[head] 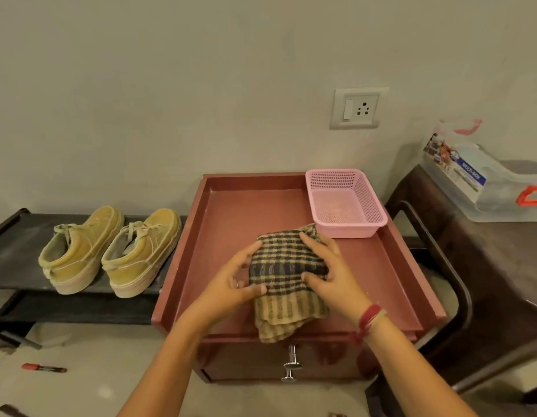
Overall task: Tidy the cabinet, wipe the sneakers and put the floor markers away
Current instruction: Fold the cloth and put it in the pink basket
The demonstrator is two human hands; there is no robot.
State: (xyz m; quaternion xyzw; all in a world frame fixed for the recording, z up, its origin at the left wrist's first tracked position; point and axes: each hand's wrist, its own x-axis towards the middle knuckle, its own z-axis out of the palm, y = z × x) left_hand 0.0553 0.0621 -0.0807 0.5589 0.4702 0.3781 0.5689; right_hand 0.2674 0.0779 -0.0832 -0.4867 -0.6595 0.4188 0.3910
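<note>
A folded checked cloth [286, 266], dark and tan, lies on the raised-rim top of the small red-brown cabinet [231, 212]. My left hand [234, 281] grips its left edge, thumb on top. My right hand [330, 275] holds its right side, fingers spread over the upper corner and thumb pressing the cloth. Two tan sneakers [111, 251] stand side by side on a low black shoe rack [17, 245] to the left. On the floor at the lower left lies a red marker [43, 368]; a dark marker [11, 410] is partly visible at the bottom left edge.
An empty pink mesh basket [345, 203] sits at the cabinet top's back right corner. The cabinet front shows two metal drawer knobs [291, 365]. A dark chair [486, 266] on the right carries a clear plastic storage box [486, 182]. A wall socket [357, 108] is above.
</note>
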